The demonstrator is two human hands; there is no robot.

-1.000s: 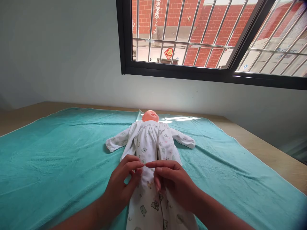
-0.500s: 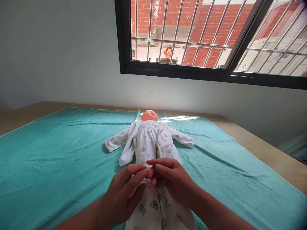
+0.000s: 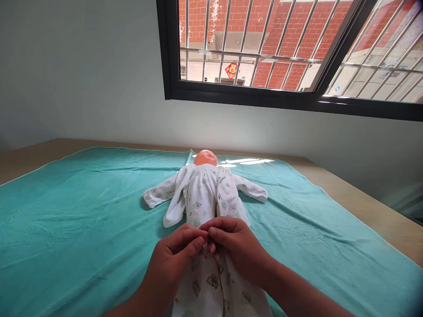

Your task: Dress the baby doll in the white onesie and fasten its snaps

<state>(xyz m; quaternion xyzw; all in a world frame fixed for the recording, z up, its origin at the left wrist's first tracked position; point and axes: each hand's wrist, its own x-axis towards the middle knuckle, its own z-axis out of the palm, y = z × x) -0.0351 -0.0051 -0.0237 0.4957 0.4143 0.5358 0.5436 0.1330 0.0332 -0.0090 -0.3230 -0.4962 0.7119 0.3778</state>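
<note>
Left hand (image 3: pixel 170 259) and right hand (image 3: pixel 243 248) met, fingers curled, any grip impossible to tell, over the doll (image 3: pixel 205 157) in white clothes (image 3: pixel 200 196)! It lay centrally, reaching the teal cloth's (image 3: pixel 99 211) far edge, with open room spreading wide either side.

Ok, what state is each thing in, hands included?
Left hand: fingers bent, tips meeting the right hand's; grip contents unclear.
Right hand: fingers bent, above the garment.
White printed garment: spread out, partly hidden by the hands.
Doll's head: showing above the garment.
Teal cloth: spread, creased.
</note>
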